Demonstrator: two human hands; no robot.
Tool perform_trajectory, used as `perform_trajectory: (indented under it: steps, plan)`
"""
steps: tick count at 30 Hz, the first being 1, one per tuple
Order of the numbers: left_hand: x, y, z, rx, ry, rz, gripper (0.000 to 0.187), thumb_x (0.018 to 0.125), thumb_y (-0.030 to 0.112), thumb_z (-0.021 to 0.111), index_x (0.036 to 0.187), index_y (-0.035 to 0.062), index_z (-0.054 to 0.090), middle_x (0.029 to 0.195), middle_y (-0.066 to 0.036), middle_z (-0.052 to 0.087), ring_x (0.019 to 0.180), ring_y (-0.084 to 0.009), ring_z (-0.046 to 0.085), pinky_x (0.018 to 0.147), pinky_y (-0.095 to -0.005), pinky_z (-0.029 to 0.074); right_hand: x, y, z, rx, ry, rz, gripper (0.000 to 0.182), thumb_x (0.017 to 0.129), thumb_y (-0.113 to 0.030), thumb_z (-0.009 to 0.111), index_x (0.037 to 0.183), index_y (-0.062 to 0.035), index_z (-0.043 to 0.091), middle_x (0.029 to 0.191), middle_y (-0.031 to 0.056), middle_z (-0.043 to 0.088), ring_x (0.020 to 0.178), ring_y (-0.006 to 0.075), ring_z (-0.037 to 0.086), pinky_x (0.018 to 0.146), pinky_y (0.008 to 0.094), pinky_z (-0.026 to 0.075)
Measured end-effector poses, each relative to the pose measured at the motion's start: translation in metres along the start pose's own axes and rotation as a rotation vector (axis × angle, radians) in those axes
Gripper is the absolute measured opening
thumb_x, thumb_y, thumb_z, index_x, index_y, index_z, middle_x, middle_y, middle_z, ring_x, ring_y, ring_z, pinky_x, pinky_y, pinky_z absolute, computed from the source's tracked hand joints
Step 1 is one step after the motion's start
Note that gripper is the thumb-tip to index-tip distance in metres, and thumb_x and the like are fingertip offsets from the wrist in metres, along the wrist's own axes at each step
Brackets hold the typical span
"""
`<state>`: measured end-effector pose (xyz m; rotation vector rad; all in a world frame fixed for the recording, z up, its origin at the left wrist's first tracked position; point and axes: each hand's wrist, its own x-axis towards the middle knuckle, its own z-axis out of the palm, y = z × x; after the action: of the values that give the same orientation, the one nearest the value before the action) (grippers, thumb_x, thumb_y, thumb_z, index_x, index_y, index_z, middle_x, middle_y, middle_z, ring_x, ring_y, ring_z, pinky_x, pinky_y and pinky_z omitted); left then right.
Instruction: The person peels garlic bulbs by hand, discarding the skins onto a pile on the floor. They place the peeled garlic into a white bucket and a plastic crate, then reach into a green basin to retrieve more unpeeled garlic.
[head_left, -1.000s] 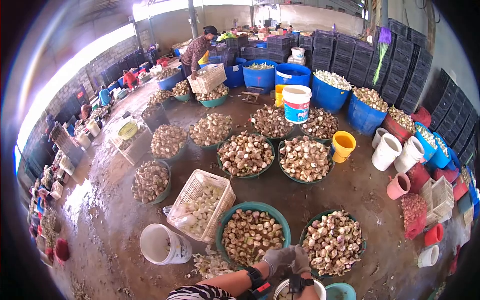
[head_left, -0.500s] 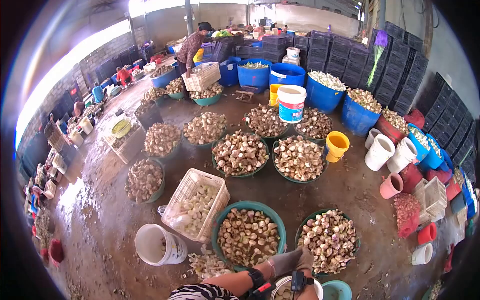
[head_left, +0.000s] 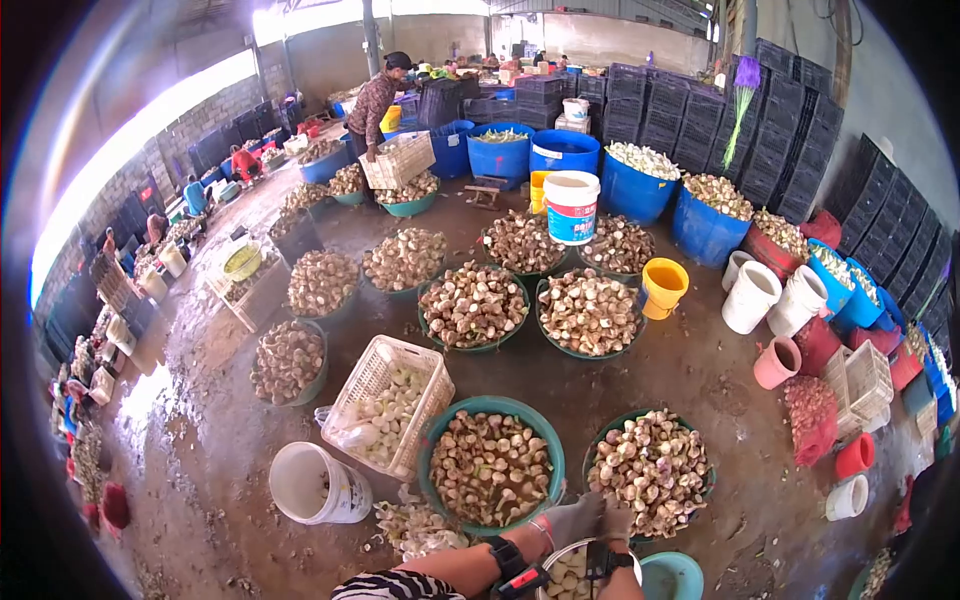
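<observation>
My left hand (head_left: pixel 573 521), in a grey glove, meets my right hand (head_left: pixel 616 521) at the near edge of a basin of brownish garlic-like bulbs (head_left: pixel 650 470). The fingers of both look drawn together; whatever lies between them is too small to make out. Directly below my wrists is a white bucket (head_left: pixel 570 578) holding pale pieces. Left of my hands stands a green basin (head_left: pixel 436 450) with bulbs in murky water. A small teal basin (head_left: pixel 680 578) sits to the right of the bucket.
A cream crate (head_left: pixel 440 400) of peeled bulbs and a white bucket (head_left: pixel 310 485) stand at left, near a pile of peelings (head_left: pixel 420 530). More bulb-filled basins (head_left: pixel 475 305) lie ahead. A person (head_left: pixel 375 105) farther back tips a crate (head_left: pixel 398 160). Black crates (head_left: pixel 680 110) are stacked behind.
The view has shifted slightly. My two hands stay close together by the right basin, with a small change in their pose. The person at the back still holds the crate.
</observation>
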<state>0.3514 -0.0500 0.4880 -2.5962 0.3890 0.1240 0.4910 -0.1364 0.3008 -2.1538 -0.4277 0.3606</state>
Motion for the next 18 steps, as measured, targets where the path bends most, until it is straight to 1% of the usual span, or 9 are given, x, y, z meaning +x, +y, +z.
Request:
perform_trajectory:
  steps: [3, 5, 8, 10, 12, 14, 16, 17, 18]
  plan:
    - [0.038, 0.056, 0.057, 0.102, 0.022, 0.008, 0.036, 0.084, 0.024, 0.045, 0.11, 0.0006, 0.055, 0.113, -0.012, 0.054, 0.107, -0.0299, 0.049, 0.09, -0.0406, 0.037, -0.008, 0.001, -0.019, 0.019, 0.129, -0.108, 0.042, 0.085, -0.034, 0.052, 0.076, 0.0058, 0.064, 0.07, 0.0246, 0.061, 0.067, 0.04, 0.058, 0.06, 0.0443, 0.045]
    - [0.039, 0.064, 0.039, 0.597, 0.067, -0.09, 0.037, 0.088, 0.027, 0.045, 0.111, 0.0007, 0.057, 0.106, -0.009, 0.059, 0.102, -0.0245, 0.052, 0.086, -0.0366, 0.04, 0.002, 0.032, -0.018, 0.019, 0.158, -0.002, 0.042, 0.085, -0.034, 0.051, 0.076, 0.0049, 0.064, 0.072, 0.0249, 0.061, 0.068, 0.0398, 0.059, 0.061, 0.0438, 0.046]
    - [0.024, 0.08, -0.029, 2.997, -0.405, 0.88, 0.037, 0.092, 0.029, 0.042, 0.115, 0.0023, 0.054, 0.108, -0.009, 0.058, 0.101, -0.0198, 0.053, 0.084, -0.0315, 0.041, 0.013, 0.076, -0.047, -0.471, 0.067, -0.209, 0.039, 0.087, -0.033, 0.048, 0.082, 0.0034, 0.063, 0.08, 0.0246, 0.062, 0.071, 0.0377, 0.061, 0.062, 0.0426, 0.048]
    - [0.002, 0.086, -0.026, 2.924, -0.294, 0.405, 0.039, 0.092, 0.024, 0.046, 0.124, 0.0013, 0.046, 0.122, -0.01, 0.051, 0.104, -0.0179, 0.053, 0.088, -0.0263, 0.042, 0.043, 0.141, -0.064, -0.092, 0.111, 0.327, 0.033, 0.085, -0.029, 0.049, 0.081, 0.0005, 0.062, 0.077, 0.019, 0.063, 0.063, 0.0336, 0.061, 0.055, 0.0422, 0.048]
    - [-0.02, 0.07, -0.043, 3.215, -0.264, 0.66, 0.05, 0.091, 0.023, 0.048, 0.133, 0.0012, 0.032, 0.132, -0.011, 0.042, 0.122, -0.0251, 0.038, 0.098, -0.0379, 0.035, 0.051, 0.153, -0.059, -0.052, -0.154, 0.043, 0.032, 0.084, -0.029, 0.051, 0.083, 0.0013, 0.062, 0.077, 0.0173, 0.063, 0.061, 0.0317, 0.061, 0.056, 0.0402, 0.049]
    - [-0.005, 0.06, -0.074, 3.123, -0.305, 1.307, 0.049, 0.091, 0.03, 0.049, 0.133, 0.0076, 0.035, 0.134, -0.008, 0.039, 0.125, -0.0235, 0.034, 0.095, -0.0431, 0.035, 0.03, 0.121, -0.084, 0.191, -0.261, -0.022, 0.026, 0.083, -0.026, 0.055, 0.087, -0.0003, 0.059, 0.076, 0.0118, 0.061, 0.063, 0.0257, 0.059, 0.059, 0.0356, 0.049]
    - [0.031, 0.079, -0.045, 3.134, -0.31, 1.476, 0.048, 0.089, 0.035, 0.053, 0.13, 0.0122, 0.042, 0.133, -0.006, 0.039, 0.124, -0.0214, 0.033, 0.095, -0.0459, 0.034, -0.021, 0.034, -0.12, 0.665, -0.213, 0.077, 0.021, 0.083, -0.02, 0.061, 0.095, -0.0041, 0.053, 0.074, 0.0023, 0.058, 0.068, 0.0158, 0.056, 0.062, 0.0285, 0.049]
    - [0.049, 0.091, -0.037, 3.103, -0.284, 1.455, 0.046, 0.087, 0.034, 0.055, 0.127, 0.0131, 0.045, 0.124, -0.003, 0.047, 0.115, -0.0178, 0.041, 0.09, -0.0437, 0.037, -0.049, -0.007, -0.135, 0.751, -0.258, 0.026, 0.022, 0.083, -0.024, 0.062, 0.091, -0.0038, 0.059, 0.077, 0.0016, 0.06, 0.07, 0.0133, 0.057, 0.062, 0.0271, 0.049]
    - [0.066, 0.102, -0.028, 3.067, -0.275, 1.439, 0.045, 0.086, 0.033, 0.057, 0.125, 0.0139, 0.048, 0.115, 0.0, 0.054, 0.106, -0.0142, 0.049, 0.086, -0.0414, 0.04, -0.058, -0.013, -0.135, 0.81, -0.444, 0.05, 0.022, 0.085, -0.024, 0.06, 0.09, -0.0024, 0.063, 0.083, 0.0036, 0.062, 0.072, 0.0127, 0.058, 0.063, 0.0269, 0.049]
